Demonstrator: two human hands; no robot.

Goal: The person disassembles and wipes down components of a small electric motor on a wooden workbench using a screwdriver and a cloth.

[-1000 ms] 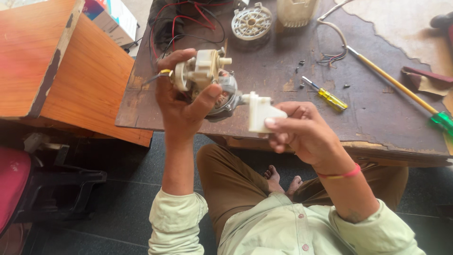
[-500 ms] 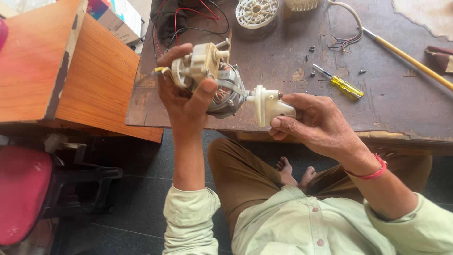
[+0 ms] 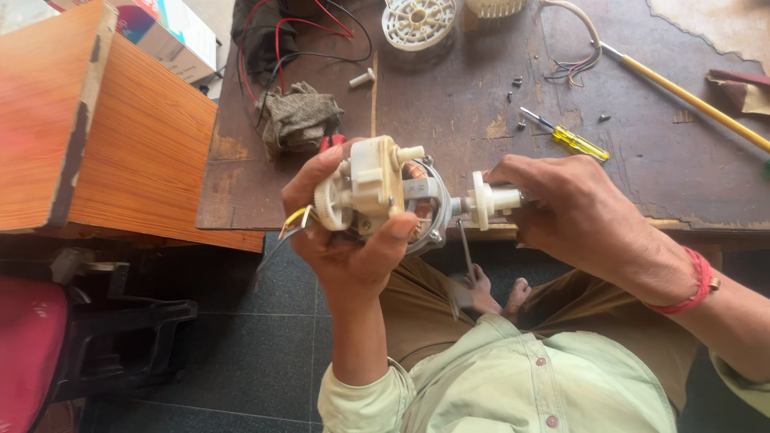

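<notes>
Holding: small electric motor (image 3: 393,200) with cream gear housing, gripped in the left hand (image 3: 345,240), fingers clenched round it from below, thumb across the front.
Position of motor: lifted clear of the counter (image 3: 449,104), just past its near edge, above the lap.
Right hand (image 3: 577,216): fingers closed on a white plastic hub (image 3: 491,200) seated on the motor's shaft end, touching the motor.
Wires: short yellow leads (image 3: 295,218) poking out beside the left palm.
Counter, far side: white round slotted disc (image 3: 417,20), red and black wires (image 3: 289,32), crumpled grey rag (image 3: 298,119), small white peg (image 3: 362,78).
Counter, right side: yellow-handled screwdriver (image 3: 565,136) among loose dark screws (image 3: 513,84), long yellow rod (image 3: 690,100) lying slantwise.
Left of counter: orange wooden box (image 3: 104,136).
Wrist: red band (image 3: 690,281) on the right arm.
</notes>
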